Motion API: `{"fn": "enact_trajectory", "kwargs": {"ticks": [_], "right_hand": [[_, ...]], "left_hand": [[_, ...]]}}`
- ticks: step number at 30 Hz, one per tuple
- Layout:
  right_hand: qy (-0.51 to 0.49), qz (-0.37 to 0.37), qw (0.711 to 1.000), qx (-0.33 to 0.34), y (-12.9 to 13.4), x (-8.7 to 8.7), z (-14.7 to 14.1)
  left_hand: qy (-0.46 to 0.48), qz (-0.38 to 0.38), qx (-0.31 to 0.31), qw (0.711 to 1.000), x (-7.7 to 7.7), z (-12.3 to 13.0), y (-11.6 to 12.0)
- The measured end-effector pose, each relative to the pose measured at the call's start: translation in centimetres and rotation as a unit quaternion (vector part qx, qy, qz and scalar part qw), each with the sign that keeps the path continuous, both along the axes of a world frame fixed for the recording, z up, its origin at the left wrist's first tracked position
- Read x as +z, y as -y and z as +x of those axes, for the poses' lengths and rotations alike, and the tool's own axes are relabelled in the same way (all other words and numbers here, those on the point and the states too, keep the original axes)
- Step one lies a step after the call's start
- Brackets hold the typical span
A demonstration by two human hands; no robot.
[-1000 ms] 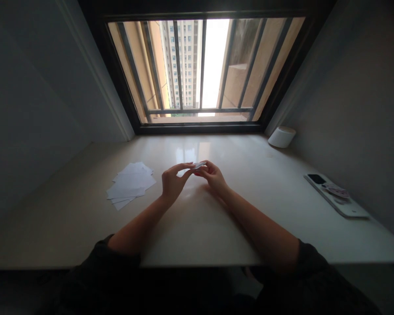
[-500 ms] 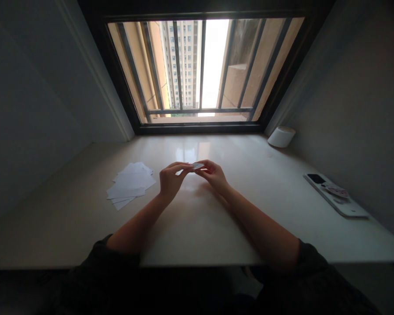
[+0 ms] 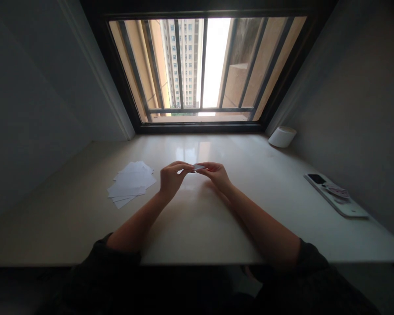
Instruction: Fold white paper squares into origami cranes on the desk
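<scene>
- Over on the person's left, a plain wall (image 3: 42, 100) slopes away in deep shade.
- Beside it on the pale, glossy bench (image 3: 190, 223), a loose pile of white paper sheets (image 3: 131, 180) lies fanned out, corners poking past one another at odd angles. I can't make out any marks on them from here.
- Next comes a dark sleeve (image 3: 110, 258), with a bare forearm reaching forward out of it.
- That arm ends in the left hand (image 3: 171, 178), raised near the pile but apart from it, thumb and fingers pinched on one end of a small folded piece (image 3: 198, 166).
- This piece, pale and about paper-thin at its edge, is held up between the two hands, in front of the window (image 3: 200, 128). Its folds are too small for me to read.
- Behind it, dark bars (image 3: 203, 65) cross the glass, with a tall building (image 3: 188, 52) beyond.
- The right hand (image 3: 217, 175) grips the other end, also between thumb and fingers, so both hands nearly meet.
- Further right, a white, round-topped object (image 3: 281, 138) sits near the window's corner.
- Last, a pale phone (image 3: 353, 209) lies back upward, well apart from the hands, a round grip (image 3: 338, 191) on its case.
</scene>
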State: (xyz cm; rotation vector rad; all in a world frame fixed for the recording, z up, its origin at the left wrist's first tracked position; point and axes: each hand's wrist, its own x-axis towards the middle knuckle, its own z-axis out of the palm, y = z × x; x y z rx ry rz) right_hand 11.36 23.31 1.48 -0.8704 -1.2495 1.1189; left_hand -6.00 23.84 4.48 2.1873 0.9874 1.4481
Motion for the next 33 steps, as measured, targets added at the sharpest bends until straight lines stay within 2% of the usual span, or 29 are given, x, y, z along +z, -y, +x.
{"fn": "enact_trajectory", "kwargs": {"ticks": [13, 21, 27, 33], "right_hand": [[-0.011, -0.003, 1.0, -0.018, 0.0, 0.1, -0.1], [-0.003, 0.001, 1.0, -0.026, 0.3, 0.4, -0.1], [-0.008, 0.001, 1.0, -0.022, 0.1, 0.0, 0.0], [-0.015, -0.017, 1.0, -0.01, 0.0, -0.2, -0.1]], "left_hand": [[-0.001, -0.015, 0.001, 1.0, 0.0, 0.1, -0.1], [0.045, -0.102, -0.002, 0.994, -0.6, 0.4, -0.4], [0.157, -0.183, -0.059, 0.969, -0.9, 0.8, -0.5], [0.155, -0.206, -0.078, 0.963, -1.4, 0.8, -0.9]]}}
